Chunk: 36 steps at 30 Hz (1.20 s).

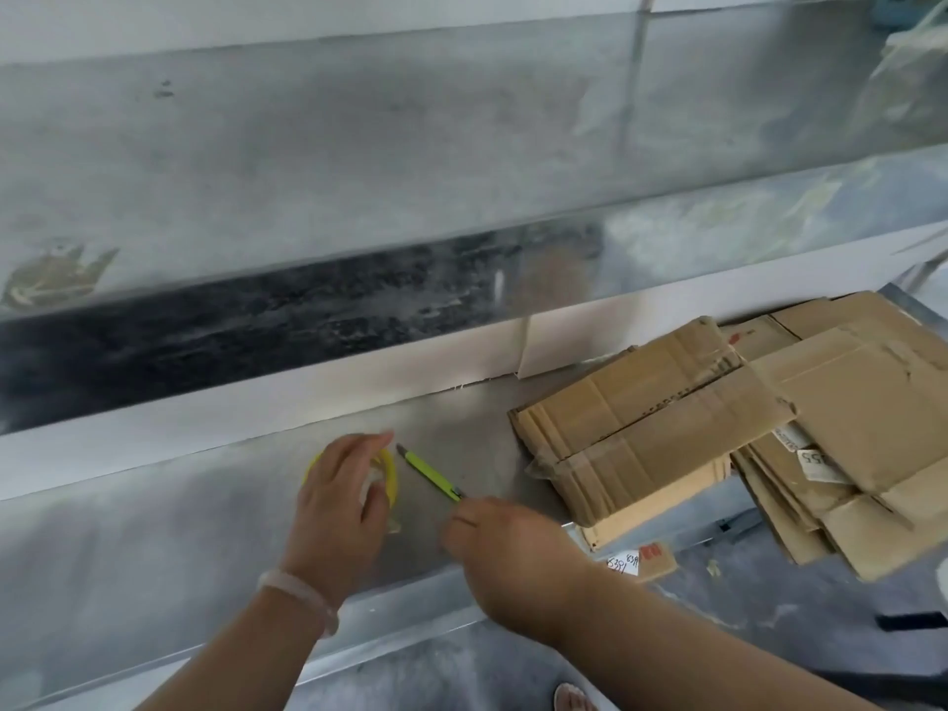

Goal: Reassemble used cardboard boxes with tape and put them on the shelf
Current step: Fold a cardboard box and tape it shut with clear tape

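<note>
Head view — left hand (336,497) lies over the yellow tape roll (391,467) on the metal shelf (154,531); I cannot tell whether it grips. Right hand (508,551) pinches the near end of the green utility knife (428,472). Flattened cardboard boxes (667,428) lie stacked at the shelf's right end.
</note>
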{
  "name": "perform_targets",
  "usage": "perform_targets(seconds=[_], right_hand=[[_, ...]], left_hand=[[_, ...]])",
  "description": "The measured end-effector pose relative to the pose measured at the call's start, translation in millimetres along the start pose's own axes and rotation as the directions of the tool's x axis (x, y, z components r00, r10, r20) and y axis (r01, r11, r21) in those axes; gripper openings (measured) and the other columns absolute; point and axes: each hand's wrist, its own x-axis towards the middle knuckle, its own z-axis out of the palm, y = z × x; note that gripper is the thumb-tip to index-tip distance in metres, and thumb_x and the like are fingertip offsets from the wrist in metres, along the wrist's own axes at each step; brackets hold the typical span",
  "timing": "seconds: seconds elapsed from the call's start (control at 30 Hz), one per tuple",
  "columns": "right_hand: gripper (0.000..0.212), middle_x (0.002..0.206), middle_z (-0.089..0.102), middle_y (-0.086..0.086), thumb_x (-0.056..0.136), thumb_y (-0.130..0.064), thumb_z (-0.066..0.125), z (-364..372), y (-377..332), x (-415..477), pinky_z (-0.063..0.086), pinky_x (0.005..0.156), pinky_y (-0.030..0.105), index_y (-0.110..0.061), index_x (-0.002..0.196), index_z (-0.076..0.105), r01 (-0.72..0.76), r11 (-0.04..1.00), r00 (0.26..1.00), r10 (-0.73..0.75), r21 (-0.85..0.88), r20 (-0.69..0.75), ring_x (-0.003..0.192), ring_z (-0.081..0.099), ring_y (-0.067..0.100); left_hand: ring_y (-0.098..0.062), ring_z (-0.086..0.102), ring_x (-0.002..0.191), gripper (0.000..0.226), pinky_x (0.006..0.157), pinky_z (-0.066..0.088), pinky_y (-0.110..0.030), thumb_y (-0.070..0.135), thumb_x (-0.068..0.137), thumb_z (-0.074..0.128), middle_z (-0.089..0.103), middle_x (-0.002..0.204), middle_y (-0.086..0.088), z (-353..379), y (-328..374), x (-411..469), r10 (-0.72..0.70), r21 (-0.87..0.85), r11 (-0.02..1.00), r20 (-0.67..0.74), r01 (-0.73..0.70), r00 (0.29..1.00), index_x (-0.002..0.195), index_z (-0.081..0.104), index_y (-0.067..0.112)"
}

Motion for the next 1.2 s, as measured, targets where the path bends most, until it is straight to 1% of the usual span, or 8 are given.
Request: perform_targets(seconds=[0.13, 0.27, 0.37, 0.43, 0.6, 0.9, 1.1, 1.2], right_hand=[[0.028, 0.084, 0.062, 0.004, 0.084, 0.0, 0.037, -66.2, 9.6, -32.3, 0.046, 0.066, 0.03, -0.017, 0.084, 0.059, 0.18, 0.983, 0.867, -0.175, -0.034, -0.466, 0.073, 0.058, 0.024], [0.034, 0.115, 0.063, 0.013, 0.087, 0.0, 0.05, -117.7, 72.5, -63.8, 0.046, 0.09, 0.048, -0.015, 0.113, 0.065, -0.301, 0.951, 0.651, 0.148, -0.073, -0.745, 0.103, 0.056, 0.031], [0.048, 0.151, 0.039, 0.001, 0.098, -0.02, 0.051, -135.1, 105.8, -81.7, 0.038, 0.107, 0.047, -0.026, 0.145, 0.043, -0.679, 0.669, 0.527, 0.731, 0.303, -0.434, 0.134, 0.041, 0.025], [0.051, 0.147, 0.044, 0.0, 0.1, -0.032, 0.05, -138.0, 118.8, -84.3, 0.04, 0.102, 0.041, -0.03, 0.149, 0.036, -0.729, 0.517, 0.497, 0.851, 0.449, -0.173, 0.129, 0.045, 0.022], [0.049, 0.12, 0.059, -0.004, 0.095, -0.037, 0.06, -130.7, 131.3, -81.6, 0.044, 0.081, 0.031, -0.027, 0.141, 0.049, -0.662, 0.398, 0.529, 0.848, 0.635, 0.021, 0.099, 0.056, 0.01], [0.038, 0.105, 0.054, -0.007, 0.098, -0.05, 0.051, -120.0, 145.1, -69.8, 0.041, 0.068, 0.031, -0.029, 0.129, 0.052, -0.615, 0.095, 0.475, 0.837, 0.782, 0.272, 0.09, 0.051, 0.011], [0.034, 0.112, 0.057, 0.003, 0.095, -0.06, 0.049, -109.4, 155.8, -65.4, 0.049, 0.098, 0.054, -0.036, 0.119, 0.053, -0.614, -0.023, 0.426, 0.832, 0.789, 0.356, 0.105, 0.057, 0.028], [0.03, 0.109, 0.057, 0.005, 0.098, -0.054, 0.046, -107.5, 155.6, -65.6, 0.046, 0.101, 0.05, -0.031, 0.117, 0.052, -0.588, -0.072, 0.416, 0.827, 0.805, 0.378, 0.104, 0.055, 0.027]], left_hand=[[0.0, 0.053, 0.11, 0.035, 0.097, 0.04, -0.02, 0.032, 0.089, 0.046, 0.057, 0.116, 0.008, 16.0, 52.3, -0.5, -0.105, -0.288, 0.954, -0.071, 0.08, 0.992, 0.122, 0.055, 0.033], [0.003, 0.061, 0.09, 0.022, 0.075, 0.047, -0.01, 0.025, 0.088, 0.068, 0.061, 0.107, 0.0, 45.9, 122.2, -8.8, -0.282, -0.591, 0.762, 0.067, 0.266, 0.957, 0.105, 0.055, 0.033], [0.006, 0.062, 0.082, 0.024, 0.072, 0.046, -0.009, 0.008, 0.086, 0.07, 0.063, 0.098, 0.001, 63.8, 149.7, -9.5, -0.393, -0.64, 0.662, 0.148, 0.391, 0.908, 0.095, 0.054, 0.024], [0.002, 0.064, 0.084, 0.024, 0.074, 0.049, -0.014, 0.011, 0.085, 0.071, 0.065, 0.097, 0.003, 71.1, 156.8, -6.4, -0.432, -0.655, 0.619, 0.178, 0.434, 0.884, 0.095, 0.054, 0.025], [-0.01, 0.066, 0.092, 0.019, 0.078, 0.053, -0.022, 0.021, 0.088, 0.07, 0.07, 0.102, 0.002, 68.5, 160.2, 11.6, -0.572, -0.766, 0.47, 0.115, 0.439, 0.812, 0.105, 0.062, 0.022], [-0.02, 0.066, 0.078, 0.02, 0.067, 0.057, -0.027, 0.013, 0.096, 0.056, 0.07, 0.088, -0.014, 63.7, 145.7, 31.4, -0.619, -0.83, -0.046, 0.461, 0.556, 0.636, 0.106, 0.065, -0.002], [-0.026, 0.064, 0.086, 0.023, 0.085, 0.051, -0.039, 0.018, 0.1, 0.052, 0.069, 0.095, -0.016, 71.0, 144.2, 30.5, -0.64, -0.818, -0.132, 0.501, 0.56, 0.582, 0.108, 0.065, 0.001], [-0.018, 0.063, 0.067, 0.014, 0.068, 0.052, -0.033, 0.016, 0.099, 0.053, 0.068, 0.075, -0.008, 77.3, 147.2, 31.1, -0.685, -0.825, -0.142, 0.481, 0.547, 0.547, 0.09, 0.063, 0.01]])
